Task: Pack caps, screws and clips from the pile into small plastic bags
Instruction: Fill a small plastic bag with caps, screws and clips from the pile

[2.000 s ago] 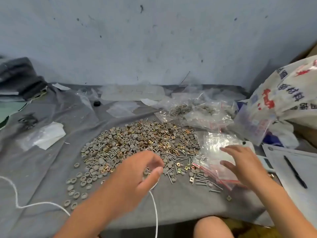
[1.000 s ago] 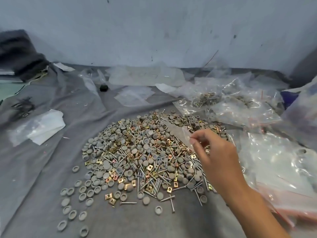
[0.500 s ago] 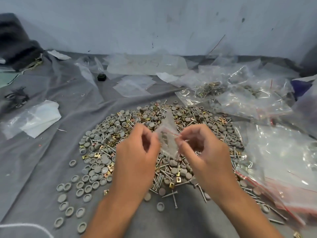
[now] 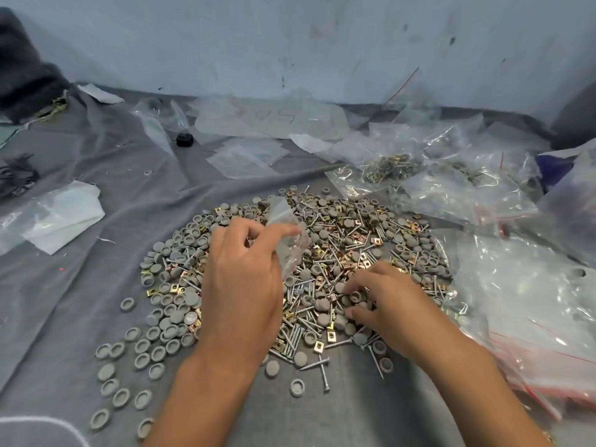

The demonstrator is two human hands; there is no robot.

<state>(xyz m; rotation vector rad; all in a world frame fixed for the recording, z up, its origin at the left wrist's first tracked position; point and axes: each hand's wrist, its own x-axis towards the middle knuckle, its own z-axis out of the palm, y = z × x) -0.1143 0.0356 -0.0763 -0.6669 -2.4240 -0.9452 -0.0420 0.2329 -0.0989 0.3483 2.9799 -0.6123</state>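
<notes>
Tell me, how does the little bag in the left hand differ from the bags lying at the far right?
The small bag looks empty and is held up by the left hand; the far bags lie on the cloth. One far bag already holds parts. All are clear plastic.

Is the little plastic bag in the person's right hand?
No, the left hand pinches the small clear bag, while the right hand picks among the pile.
</notes>
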